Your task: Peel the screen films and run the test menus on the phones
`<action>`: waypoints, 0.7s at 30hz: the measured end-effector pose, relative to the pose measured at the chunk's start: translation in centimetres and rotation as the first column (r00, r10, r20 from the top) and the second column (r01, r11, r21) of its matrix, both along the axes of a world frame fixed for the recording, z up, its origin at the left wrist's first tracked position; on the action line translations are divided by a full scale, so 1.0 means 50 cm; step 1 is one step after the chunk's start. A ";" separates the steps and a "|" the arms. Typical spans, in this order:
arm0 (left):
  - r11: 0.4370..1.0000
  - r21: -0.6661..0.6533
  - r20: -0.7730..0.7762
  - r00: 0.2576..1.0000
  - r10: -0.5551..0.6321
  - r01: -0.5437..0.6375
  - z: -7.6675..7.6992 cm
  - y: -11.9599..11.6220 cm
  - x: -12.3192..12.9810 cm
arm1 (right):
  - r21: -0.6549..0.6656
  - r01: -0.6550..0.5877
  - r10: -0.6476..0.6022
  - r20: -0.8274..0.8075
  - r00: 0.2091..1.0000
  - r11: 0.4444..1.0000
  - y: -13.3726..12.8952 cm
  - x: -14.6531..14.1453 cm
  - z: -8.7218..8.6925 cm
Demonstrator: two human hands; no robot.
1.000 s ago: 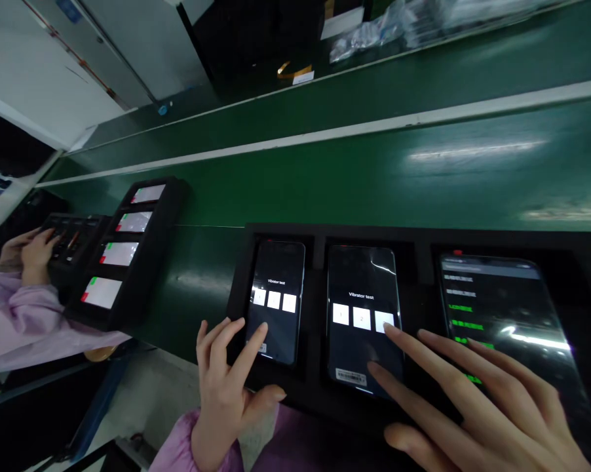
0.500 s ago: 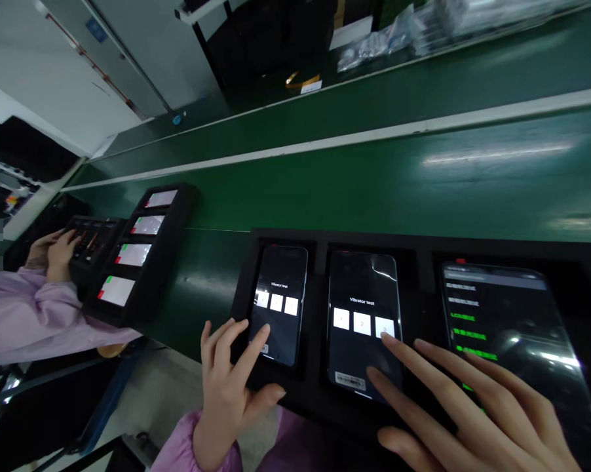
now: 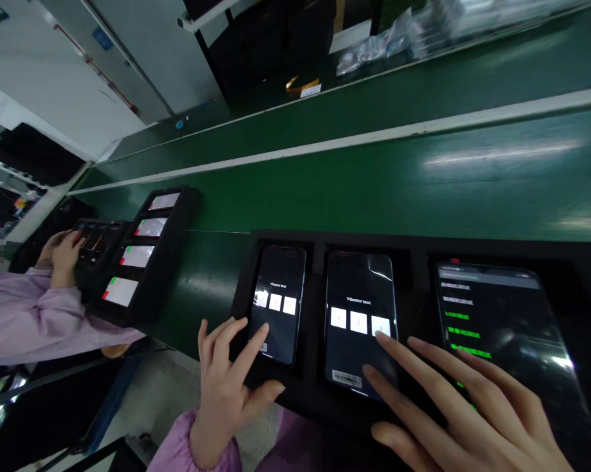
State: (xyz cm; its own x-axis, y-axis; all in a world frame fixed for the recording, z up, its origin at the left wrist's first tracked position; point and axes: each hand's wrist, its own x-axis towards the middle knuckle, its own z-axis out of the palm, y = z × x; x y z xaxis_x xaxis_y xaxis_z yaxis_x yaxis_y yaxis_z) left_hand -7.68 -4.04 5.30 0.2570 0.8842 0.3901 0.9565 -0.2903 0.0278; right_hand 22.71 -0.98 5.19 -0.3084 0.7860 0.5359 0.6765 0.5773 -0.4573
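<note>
Three smartphones lie face up in a black foam tray [image 3: 418,240]. The left phone [image 3: 280,334] and the middle phone [image 3: 347,351] both show "Vibrator test" above three white squares. On the right phone [image 3: 516,314] is a list with white and green lines. My left hand [image 3: 231,377] has its fingers spread, the fingertips over the lower left part of the left phone. Fingers stretched out, my right hand [image 3: 472,410] has one fingertip at the square marked 3 on the middle phone. The rest of this hand covers the lower part of the right phone.
A second black tray [image 3: 160,269] to the left holds several phones with white screens. Beyond it, a co-worker's hands [image 3: 62,252] are over another black tray [image 3: 103,226]. Clear plastic bags [image 3: 398,42] lie at the far side of the green bench [image 3: 325,190].
The view has shifted very slightly, so the phones sit a little further left in it. Both hands keep nearly the same pose and place.
</note>
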 end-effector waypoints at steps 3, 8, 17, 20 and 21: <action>1.000 0.013 -0.001 1.000 -0.025 0.025 0.011 0.004 -0.001 | 0.001 -0.011 0.011 0.009 1.000 1.000 0.002 -0.003 0.001; 0.998 -0.014 0.064 0.996 -0.055 0.056 0.038 0.027 0.006 | 0.056 -0.029 0.027 0.040 0.999 0.998 0.006 -0.006 0.009; 0.995 -0.048 0.009 0.996 -0.090 0.090 0.058 0.080 0.048 | 0.161 -0.169 0.130 0.227 0.965 0.973 0.028 0.021 0.013; 0.998 0.056 0.131 0.991 -0.031 0.024 0.051 0.068 0.033 | 0.143 -0.148 0.118 0.199 0.973 0.979 0.024 0.013 0.014; 0.998 0.066 0.176 0.984 -0.004 -0.008 0.048 0.062 0.026 | 0.129 -0.125 0.102 0.173 0.980 0.984 0.021 0.009 0.014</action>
